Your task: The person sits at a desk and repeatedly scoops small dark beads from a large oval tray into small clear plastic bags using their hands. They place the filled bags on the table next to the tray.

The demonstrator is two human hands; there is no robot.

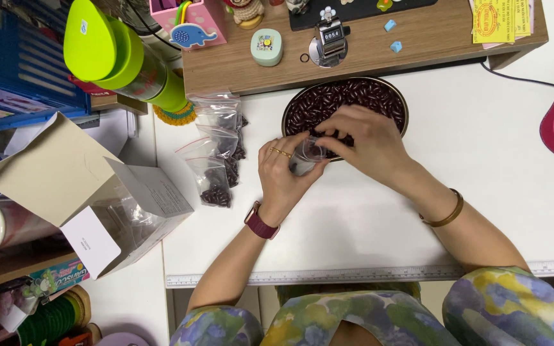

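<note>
at tray's near rim, hands (328,157) pinch small bag (305,156).

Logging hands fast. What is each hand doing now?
Left hand: closed on small clear bag.
Right hand: fingers pinched at the bag's mouth.

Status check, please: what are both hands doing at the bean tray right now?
Left hand grips small clear bag. Right hand at its mouth, over tray of dark beans. Filled bags lie left, apart.

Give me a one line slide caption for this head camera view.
Left hand holds a small clear bag while right hand reaches in, over a tray of dark beads.
</note>
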